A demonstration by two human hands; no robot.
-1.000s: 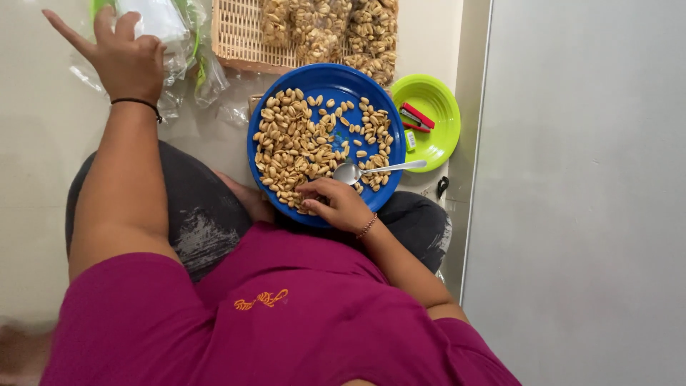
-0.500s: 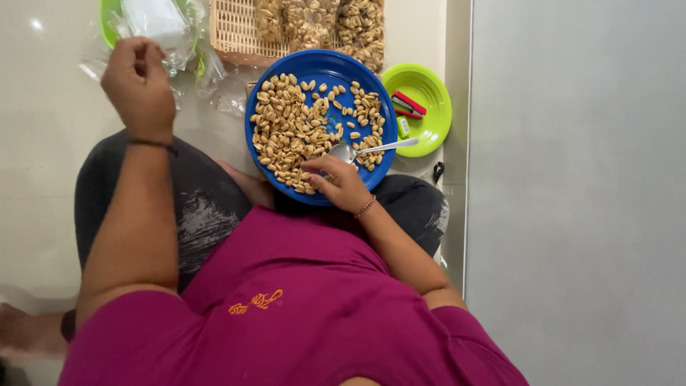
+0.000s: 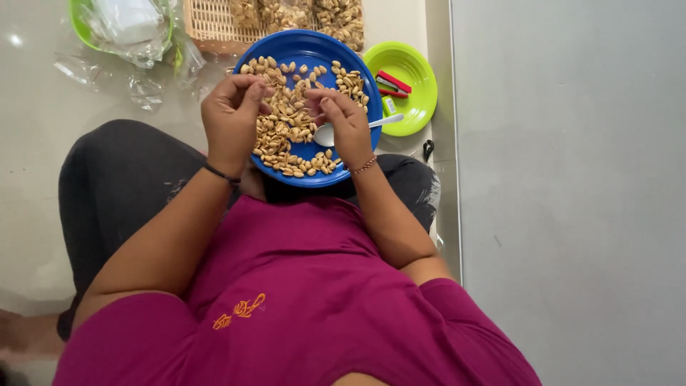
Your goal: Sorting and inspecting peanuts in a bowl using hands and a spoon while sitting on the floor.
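Peanuts (image 3: 286, 121), pale and shelled, lie heaped in a round blue plastic plate (image 3: 357, 71) that rests on the person's lap, between the two dark trouser knees.

At the far left, on the pale glossy floor (image 3: 36, 143), a green plastic bowl (image 3: 77, 21) holds crumpled clear plastic bags (image 3: 128, 28), and a few more scraps of clear plastic lie on the floor just below it. Next to the bowl stands a woven cane basket (image 3: 207, 25) with packed bags of nuts (image 3: 321, 14) in it, touching the far rim of the blue plate.

The left hand (image 3: 232, 118), with a thin black band at the wrist, hovers over the left half of the plate. Its fingers are curled in and pressed together at the tips, pinching something small; what exactly sits between them cannot be told. The right hand (image 3: 346, 125), wearing a thin beaded bracelet, is over the right half of the plate, fingers bent and drawn together over the peanuts, apparently pinching one as well, though the nut itself is hidden. A white plastic spoon (image 3: 386, 120) lies under this hand, its bowl among the peanuts and its handle pointing out over the plate's right rim.

Just beside the blue plate on the right sits a lime-green round plastic plate (image 3: 418, 107) holding a small red stapler (image 3: 391, 83). Beyond it rises a plain grey wall (image 3: 572, 179).
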